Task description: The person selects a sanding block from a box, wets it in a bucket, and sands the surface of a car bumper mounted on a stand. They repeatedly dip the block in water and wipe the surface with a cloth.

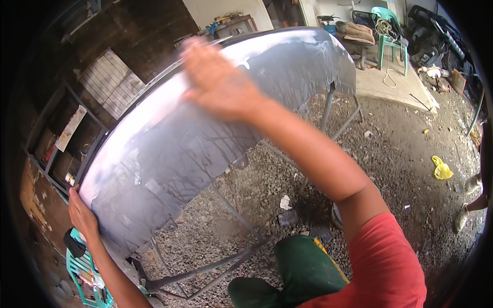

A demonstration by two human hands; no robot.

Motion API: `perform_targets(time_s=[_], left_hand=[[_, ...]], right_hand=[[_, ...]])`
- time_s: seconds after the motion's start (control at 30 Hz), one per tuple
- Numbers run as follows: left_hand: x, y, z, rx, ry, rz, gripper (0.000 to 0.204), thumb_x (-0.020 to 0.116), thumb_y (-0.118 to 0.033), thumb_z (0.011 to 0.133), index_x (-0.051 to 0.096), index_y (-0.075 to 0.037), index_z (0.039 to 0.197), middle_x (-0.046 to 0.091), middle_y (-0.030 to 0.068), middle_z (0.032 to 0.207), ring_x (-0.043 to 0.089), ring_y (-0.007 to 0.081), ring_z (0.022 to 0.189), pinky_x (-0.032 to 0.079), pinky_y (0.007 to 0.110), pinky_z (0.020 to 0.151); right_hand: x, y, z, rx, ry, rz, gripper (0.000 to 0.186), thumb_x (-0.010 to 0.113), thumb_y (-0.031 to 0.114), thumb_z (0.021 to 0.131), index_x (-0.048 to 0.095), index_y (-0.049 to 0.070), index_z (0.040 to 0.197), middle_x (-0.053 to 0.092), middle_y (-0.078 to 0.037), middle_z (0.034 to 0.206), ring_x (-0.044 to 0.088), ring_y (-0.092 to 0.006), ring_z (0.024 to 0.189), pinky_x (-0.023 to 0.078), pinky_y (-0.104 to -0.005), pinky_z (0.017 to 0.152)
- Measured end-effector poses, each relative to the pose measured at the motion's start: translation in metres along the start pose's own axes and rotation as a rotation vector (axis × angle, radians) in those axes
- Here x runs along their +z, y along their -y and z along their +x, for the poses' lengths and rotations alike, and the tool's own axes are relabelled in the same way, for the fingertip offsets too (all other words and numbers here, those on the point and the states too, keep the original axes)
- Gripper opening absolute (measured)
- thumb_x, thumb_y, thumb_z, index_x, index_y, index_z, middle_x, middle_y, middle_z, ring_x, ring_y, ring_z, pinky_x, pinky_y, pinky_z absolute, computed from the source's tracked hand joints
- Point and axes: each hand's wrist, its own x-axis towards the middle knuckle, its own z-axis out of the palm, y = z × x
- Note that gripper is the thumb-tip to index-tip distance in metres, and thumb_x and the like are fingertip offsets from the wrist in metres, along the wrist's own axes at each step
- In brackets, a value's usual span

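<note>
Upper centre, the blurred right hand (218, 84) is reaching over the grey panel (190, 143). Lower left, the left hand (83, 215) is touching its edge. I cannot tell either's grip.

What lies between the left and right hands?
In the head view, a whitish band on the curved grey panel lies between left hand and right hand.

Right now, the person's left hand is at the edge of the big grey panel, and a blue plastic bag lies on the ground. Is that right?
No: the plastic bag on the ground is yellow, not blue, as the head view shows. The left hand is at the edge of the big grey panel.
</note>
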Motion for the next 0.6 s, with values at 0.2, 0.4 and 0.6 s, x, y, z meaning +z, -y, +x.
perform_targets(time_s=[0.2, 0.4, 0.6], left_hand=[[0.016, -0.013, -0.003, 0.009, 0.004, -0.025, 0.06, 0.027, -0.043, 0.108, 0.067, 0.001, 0.116, 0.067, 0.0198, 0.119, 0.06, 0.0349, 0.114, 0.041, 0.038, 0.101], [-0.003, -0.002, -0.001, 0.011, 0.009, -0.001, 0.06, 0.028, -0.044, 0.108, 0.067, 0.001, 0.115, 0.068, 0.02, 0.117, 0.06, 0.0361, 0.113, 0.042, 0.038, 0.1], [0.007, -0.018, -0.003, 0.031, -0.022, -0.025, 0.06, 0.029, -0.044, 0.107, 0.068, 0.002, 0.113, 0.068, 0.0205, 0.116, 0.061, 0.036, 0.112, 0.043, 0.038, 0.099]], right_hand=[[-0.008, -0.043, -0.003, 0.338, -0.128, -0.156, 0.075, 0.036, 0.047, 0.103, 0.024, -0.009, 0.152, 0.017, -0.028, 0.161, 0.013, -0.033, 0.152, 0.006, -0.041, 0.125], [-0.014, 0.036, -0.002, -0.127, 0.141, 0.129, 0.074, 0.033, 0.047, 0.104, 0.02, -0.006, 0.153, 0.015, -0.023, 0.163, 0.012, -0.0303, 0.153, 0.007, -0.0387, 0.125], [-0.027, -0.063, -0.022, 0.427, -0.036, -0.059, 0.075, 0.034, 0.046, 0.104, 0.022, -0.012, 0.151, 0.019, -0.028, 0.16, 0.013, -0.0359, 0.152, 0.007, -0.0423, 0.125]])
